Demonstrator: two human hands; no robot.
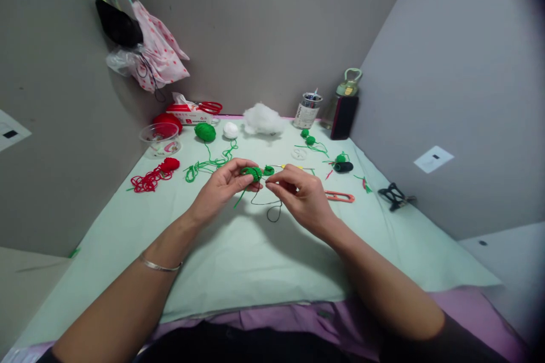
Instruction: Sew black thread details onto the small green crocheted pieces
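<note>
My left hand pinches a small green crocheted piece between thumb and fingers, a green yarn tail hanging below it. Close beside it, my right hand has thumb and forefinger pressed together; whatever is between the tips is too small to make out. A black thread loops down between the two hands. Just past the fingertips lies another small green crocheted piece. A crochet hook with a yellow grip rests on the table behind my right hand.
Green, white and red yarn balls stand left, near a clear tub and red scissors. White stuffing sits at the back. Rightward are a pen tin, phone, black thread spool and orange cutter.
</note>
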